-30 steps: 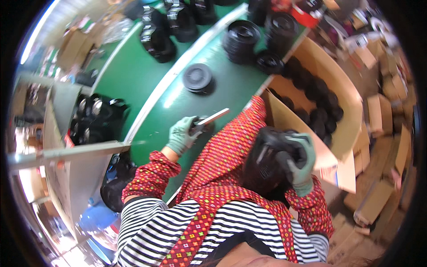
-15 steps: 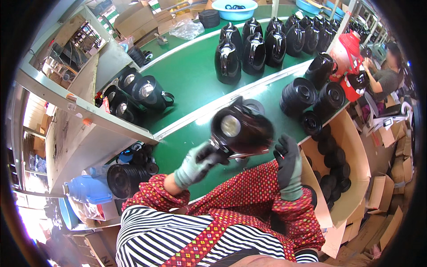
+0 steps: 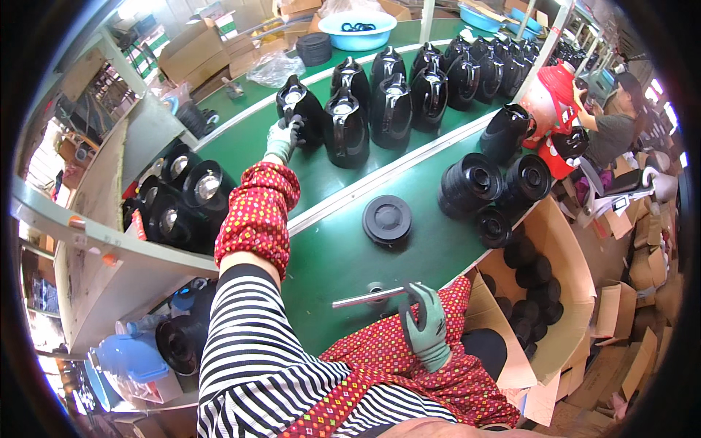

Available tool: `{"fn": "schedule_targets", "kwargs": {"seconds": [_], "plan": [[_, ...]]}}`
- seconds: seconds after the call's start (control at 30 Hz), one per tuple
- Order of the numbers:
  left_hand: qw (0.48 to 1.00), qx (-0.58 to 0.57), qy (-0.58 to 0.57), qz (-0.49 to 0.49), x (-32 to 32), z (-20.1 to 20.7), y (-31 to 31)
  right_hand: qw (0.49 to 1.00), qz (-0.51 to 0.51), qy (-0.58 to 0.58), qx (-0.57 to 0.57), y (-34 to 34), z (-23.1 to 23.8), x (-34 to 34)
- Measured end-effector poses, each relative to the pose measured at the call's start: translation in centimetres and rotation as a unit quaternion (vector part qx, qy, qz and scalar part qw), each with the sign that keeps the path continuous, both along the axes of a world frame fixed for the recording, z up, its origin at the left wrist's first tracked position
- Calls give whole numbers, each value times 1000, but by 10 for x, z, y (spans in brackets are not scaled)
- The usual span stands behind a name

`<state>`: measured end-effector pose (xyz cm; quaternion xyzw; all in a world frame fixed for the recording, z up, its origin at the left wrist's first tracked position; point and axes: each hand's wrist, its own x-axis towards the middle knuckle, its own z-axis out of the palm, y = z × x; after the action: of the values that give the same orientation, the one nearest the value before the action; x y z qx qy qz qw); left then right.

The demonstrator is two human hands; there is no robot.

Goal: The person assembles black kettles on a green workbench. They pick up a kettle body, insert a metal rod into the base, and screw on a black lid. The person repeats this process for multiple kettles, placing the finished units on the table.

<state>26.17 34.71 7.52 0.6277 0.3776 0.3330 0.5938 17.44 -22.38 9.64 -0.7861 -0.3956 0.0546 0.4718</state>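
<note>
Reaching out over the green table, my left hand (image 3: 283, 139), in a grey-green and black glove, is closed at the handle of a glossy black jug (image 3: 301, 106). That jug leans slightly and stands at the left end of several similar jugs. Close to my body, my right hand (image 3: 426, 328) grips one end of a thin metal rod (image 3: 365, 298), which points left above the table's near edge. A round black lid (image 3: 388, 220) lies flat on the green surface between my hands.
Stacks of black discs (image 3: 471, 182) stand to the right, above a cardboard box (image 3: 577, 292) holding more. Several jugs (image 3: 204, 186) lie at left behind a metal rail. A blue basin (image 3: 358, 33) sits at the back. Another person (image 3: 621, 131) works at far right.
The jug that my left hand held above the near table is out of that hand, which has reached forward to another jug. My right hand has lowered and now holds a metal rod.
</note>
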Motion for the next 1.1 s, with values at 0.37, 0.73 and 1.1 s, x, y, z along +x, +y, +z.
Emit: {"fn": "schedule_targets", "kwargs": {"seconds": [0.37, 0.73, 1.1], "plan": [[892, 390, 194, 119, -77, 14, -90, 999, -19, 42, 2, 4, 11, 1], [806, 415, 388, 166, -278, 18, -61, 998, 23, 53, 12, 9, 8, -5], [847, 501, 108, -143, -234, 124, -287, 947, 22, 316, 51, 79, 87, 3]]}}
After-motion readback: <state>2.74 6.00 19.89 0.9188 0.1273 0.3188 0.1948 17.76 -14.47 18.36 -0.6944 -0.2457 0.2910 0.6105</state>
